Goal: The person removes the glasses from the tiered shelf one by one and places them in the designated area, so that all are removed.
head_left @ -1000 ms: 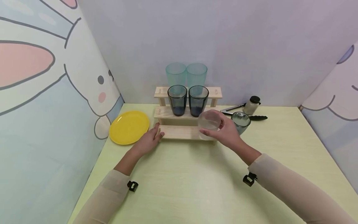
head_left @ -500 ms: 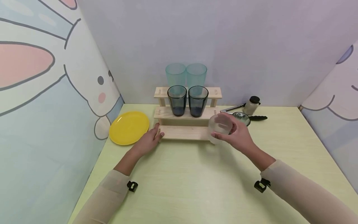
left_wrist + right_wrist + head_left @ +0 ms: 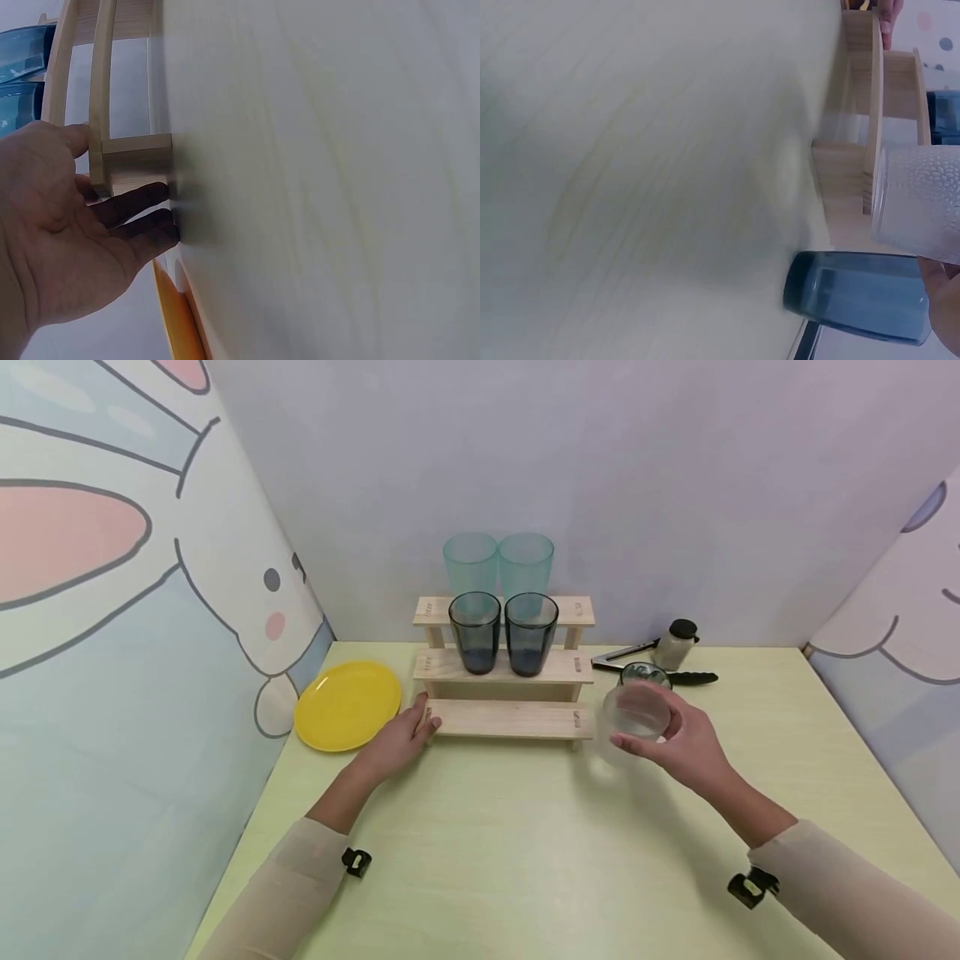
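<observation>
the right hand (image 3: 686, 739) grips the clear cup (image 3: 636, 714) aloft, just right of the wooden rack (image 3: 510, 718) whose near-left end the left hand (image 3: 397, 739) pinches, apparently mid-carry, so the next move calls for clearing the dark glass (image 3: 859, 296) just beyond.

One yellow plate (image 3: 348, 706), round, lying flat at the left rear of a pale yellow-green worktop (image 3: 510, 843) with faint wood grain; one small jar (image 3: 672, 652), black-lidded, standing at the right rear; just beside it, one V-shaped implement (image 3: 694, 677) in metal and black, seemingly tongs, though partly obscured. Back wall (image 3: 540, 468), plain pale lilac; left wall panel (image 3: 112, 710), pale blue, bearing a grey-outlined cartoon rabbit with pink-lined ears.
</observation>
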A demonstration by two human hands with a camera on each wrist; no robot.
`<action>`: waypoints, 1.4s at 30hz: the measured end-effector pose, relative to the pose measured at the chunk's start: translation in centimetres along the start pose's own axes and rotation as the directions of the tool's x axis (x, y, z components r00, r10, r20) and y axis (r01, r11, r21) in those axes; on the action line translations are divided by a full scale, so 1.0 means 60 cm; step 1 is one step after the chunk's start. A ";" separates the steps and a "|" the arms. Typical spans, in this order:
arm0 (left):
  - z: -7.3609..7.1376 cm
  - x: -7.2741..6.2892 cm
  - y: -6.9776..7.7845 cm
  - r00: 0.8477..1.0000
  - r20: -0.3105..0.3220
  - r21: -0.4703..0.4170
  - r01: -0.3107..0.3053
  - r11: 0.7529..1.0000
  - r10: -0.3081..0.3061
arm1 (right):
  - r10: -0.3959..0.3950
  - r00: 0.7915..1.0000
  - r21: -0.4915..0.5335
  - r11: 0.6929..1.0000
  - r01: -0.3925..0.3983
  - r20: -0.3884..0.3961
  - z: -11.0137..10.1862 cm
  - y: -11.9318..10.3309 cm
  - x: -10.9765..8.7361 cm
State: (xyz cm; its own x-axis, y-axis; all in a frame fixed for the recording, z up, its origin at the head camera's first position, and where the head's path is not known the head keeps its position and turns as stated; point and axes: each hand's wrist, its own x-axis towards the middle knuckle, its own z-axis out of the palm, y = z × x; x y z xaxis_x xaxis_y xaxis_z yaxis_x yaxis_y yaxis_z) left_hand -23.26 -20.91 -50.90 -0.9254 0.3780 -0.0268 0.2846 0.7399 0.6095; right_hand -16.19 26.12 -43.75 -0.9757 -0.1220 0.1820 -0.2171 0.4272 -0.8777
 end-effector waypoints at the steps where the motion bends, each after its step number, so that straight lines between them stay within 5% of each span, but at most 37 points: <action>1: -0.005 -0.005 0.010 1.000 0.007 -0.012 0.003 1.000 -0.003 | 0.000 1.000 -0.012 1.000 0.000 -0.007 -0.005 0.003 -0.004; 9: -0.011 -0.012 0.026 0.999 0.019 0.002 0.044 0.999 -0.044 | 0.001 0.999 -0.065 0.998 -0.003 -0.042 -0.044 0.024 -0.027; 20: -0.008 -0.013 0.029 0.999 0.015 -0.009 0.037 0.999 -0.037 | 0.096 0.983 -0.166 0.979 -0.123 -0.159 -0.095 0.068 -0.042; 30: -0.005 -0.012 0.027 1.000 0.008 -0.003 0.026 1.000 -0.026 | 0.219 0.960 -0.226 0.940 -0.256 -0.174 -0.129 0.116 -0.008; 42: -0.008 -0.010 0.029 0.999 0.017 -0.007 0.048 0.999 -0.048 | 0.202 0.969 -0.253 0.939 -0.232 -0.139 -0.133 0.146 0.037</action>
State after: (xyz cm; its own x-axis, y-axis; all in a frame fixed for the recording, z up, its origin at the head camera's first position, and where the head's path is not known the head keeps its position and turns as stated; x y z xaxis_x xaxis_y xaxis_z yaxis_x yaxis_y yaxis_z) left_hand -22.31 -20.11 -49.42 -0.9338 0.3510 -0.0693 0.2378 0.7535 0.6129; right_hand -20.50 36.75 -47.46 -0.9939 0.0923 0.0606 0.0149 0.6559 -0.7547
